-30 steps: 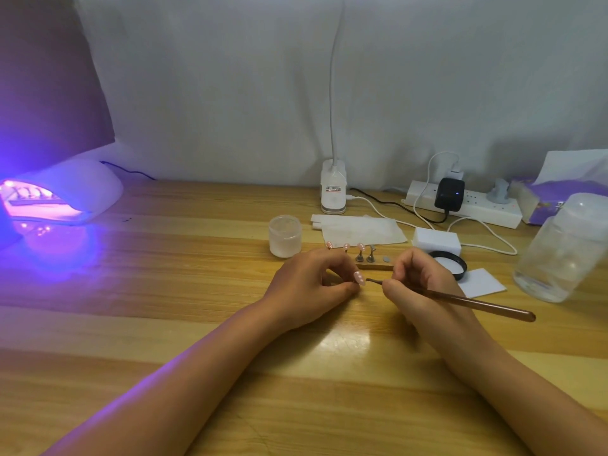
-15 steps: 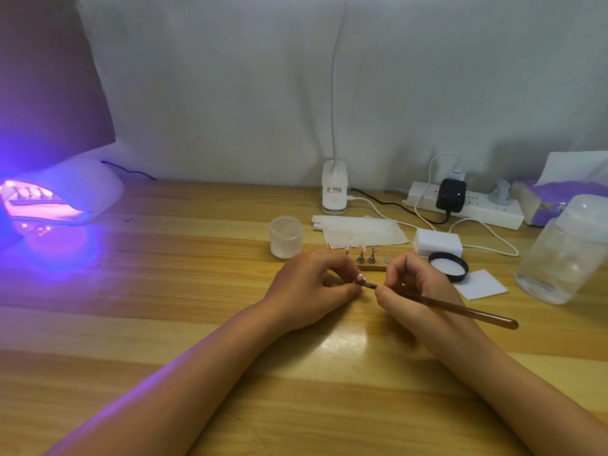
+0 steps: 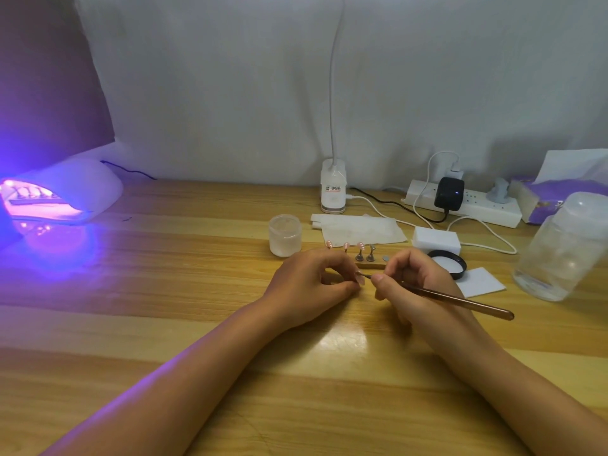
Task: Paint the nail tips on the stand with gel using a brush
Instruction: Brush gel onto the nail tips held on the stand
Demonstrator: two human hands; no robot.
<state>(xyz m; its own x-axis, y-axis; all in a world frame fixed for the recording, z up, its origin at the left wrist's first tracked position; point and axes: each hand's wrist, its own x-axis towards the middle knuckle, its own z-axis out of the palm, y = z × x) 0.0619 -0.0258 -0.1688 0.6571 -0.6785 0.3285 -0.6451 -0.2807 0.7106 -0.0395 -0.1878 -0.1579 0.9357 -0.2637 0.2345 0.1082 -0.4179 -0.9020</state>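
The fingers (image 3: pixel 345 286) of the left hand (image 3: pixel 307 284) pinch a small pink nail tip (image 3: pixel 360 278), holding it just above the tabletop (image 3: pixel 197 324). The right hand (image 3: pixel 411 281) grips a brown brush (image 3: pixel 460 299) between thumb and fingertips, pen-fashion; its thin front end touches the held nail tip, and its handle slants out to the near right.

Just beyond the hands stands the stand (image 3: pixel 365 255): a row of small metal posts, three of them topped with pink nail tips, one bare. Left of it sits a frosted jar (image 3: pixel 285 235). Behind lie a folded paper wipe (image 3: pixel 362 228) and a white lamp base (image 3: pixel 333 187) whose small label is too blurred to read. To the right are a white block (image 3: pixel 436 240), a black lid (image 3: pixel 449 263), a white card (image 3: pixel 482 283), a power strip (image 3: pixel 480 209) with a black adapter (image 3: pixel 449 194), a clear plastic container (image 3: pixel 566 248), and a purple tissue pack (image 3: pixel 556 199) whose print is unreadable. At far left a curing lamp (image 3: pixel 65 192) glows violet.
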